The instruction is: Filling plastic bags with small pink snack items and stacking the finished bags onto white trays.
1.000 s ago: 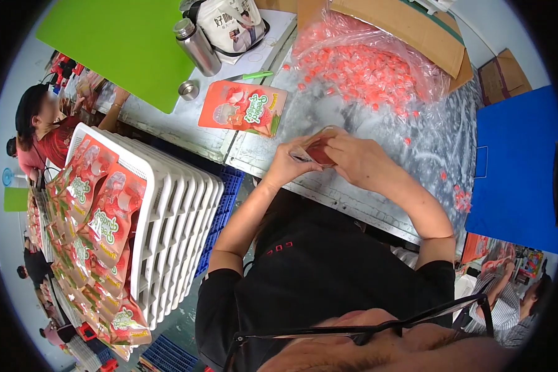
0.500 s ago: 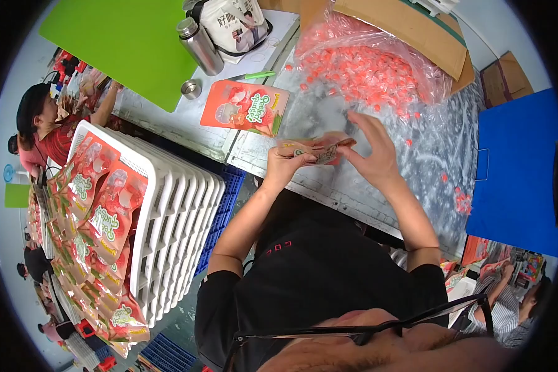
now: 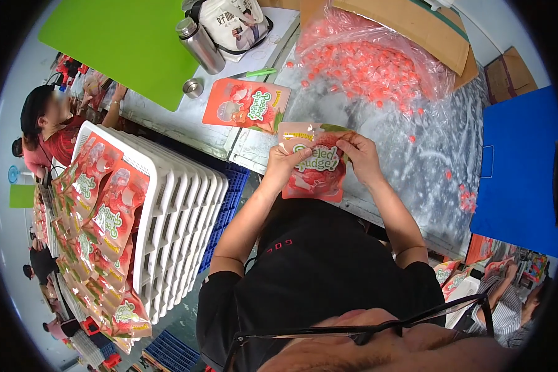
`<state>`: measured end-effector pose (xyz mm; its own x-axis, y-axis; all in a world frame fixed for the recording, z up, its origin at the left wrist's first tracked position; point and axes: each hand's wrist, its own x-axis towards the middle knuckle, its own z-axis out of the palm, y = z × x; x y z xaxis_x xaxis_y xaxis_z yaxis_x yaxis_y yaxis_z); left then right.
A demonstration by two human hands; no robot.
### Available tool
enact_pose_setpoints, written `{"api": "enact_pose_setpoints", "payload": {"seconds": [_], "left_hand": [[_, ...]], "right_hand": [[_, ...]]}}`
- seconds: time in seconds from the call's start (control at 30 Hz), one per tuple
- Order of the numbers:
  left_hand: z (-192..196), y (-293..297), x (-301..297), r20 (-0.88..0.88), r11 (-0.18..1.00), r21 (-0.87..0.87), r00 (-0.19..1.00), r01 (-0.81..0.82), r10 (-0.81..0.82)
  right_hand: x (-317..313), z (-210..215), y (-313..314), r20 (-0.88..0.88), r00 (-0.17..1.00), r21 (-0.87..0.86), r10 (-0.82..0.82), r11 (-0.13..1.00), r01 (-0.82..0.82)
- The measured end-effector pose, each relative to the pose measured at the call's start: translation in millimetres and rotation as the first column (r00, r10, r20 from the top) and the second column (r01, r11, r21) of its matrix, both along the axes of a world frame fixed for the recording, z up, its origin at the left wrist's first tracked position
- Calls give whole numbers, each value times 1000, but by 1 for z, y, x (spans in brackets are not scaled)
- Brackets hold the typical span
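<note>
Both hands hold one red-and-beige candy pouch [image 3: 316,181] at the table's near edge, its printed front facing up. My left hand [image 3: 286,166] grips the pouch's left side, thumb on the front. My right hand [image 3: 361,159] pinches it near the far right corner. Another flat pouch [image 3: 245,105] of the same kind lies on the table, beyond and left of my hands. Farther off to the right, a heap of red wrapped candies [image 3: 372,68] spills from a clear plastic bag beside a cardboard box [image 3: 409,28].
At my left stand stacked white plastic trays [image 3: 167,229], the top one full of filled pouches [image 3: 96,248]. A steel flask [image 3: 199,46], its cap [image 3: 193,88], a green knife [image 3: 257,72] and a white bag [image 3: 235,28] sit farther back. A blue panel [image 3: 514,173] stands right. A co-worker [image 3: 56,121] works at left.
The pouch, earlier seen nearly edge-on, now shows its whole front. My right hand has come from an open pose beside it to pinch its corner.
</note>
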<state>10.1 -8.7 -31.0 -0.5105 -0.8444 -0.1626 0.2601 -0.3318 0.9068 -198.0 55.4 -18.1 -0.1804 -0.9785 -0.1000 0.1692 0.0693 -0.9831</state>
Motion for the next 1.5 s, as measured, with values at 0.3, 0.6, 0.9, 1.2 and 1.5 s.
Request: {"api": "enact_pose_setpoints", "payload": {"seconds": [0.3,0.6,0.9,1.2,1.5], "left_hand": [[-21,3,-7,-108,994,47,989,-99,103],[-18,6,-4,-138,985,155,985,-80,102],[-25,-2,-1,-87,996,79,995,-50,57],[-12,0,-11,-30,994,90,997,-62,65],[-12,-9,-13,-13,998,50,1000,-27,28]], "right_hand": [[20,-37,5,60,992,-43,-109,993,112],[29,-63,6,192,956,-88,-223,966,243],[28,-62,3,293,938,-53,-187,976,211],[26,-62,3,315,930,-108,-188,967,232],[29,-43,-5,246,961,-88,-126,985,151]]}}
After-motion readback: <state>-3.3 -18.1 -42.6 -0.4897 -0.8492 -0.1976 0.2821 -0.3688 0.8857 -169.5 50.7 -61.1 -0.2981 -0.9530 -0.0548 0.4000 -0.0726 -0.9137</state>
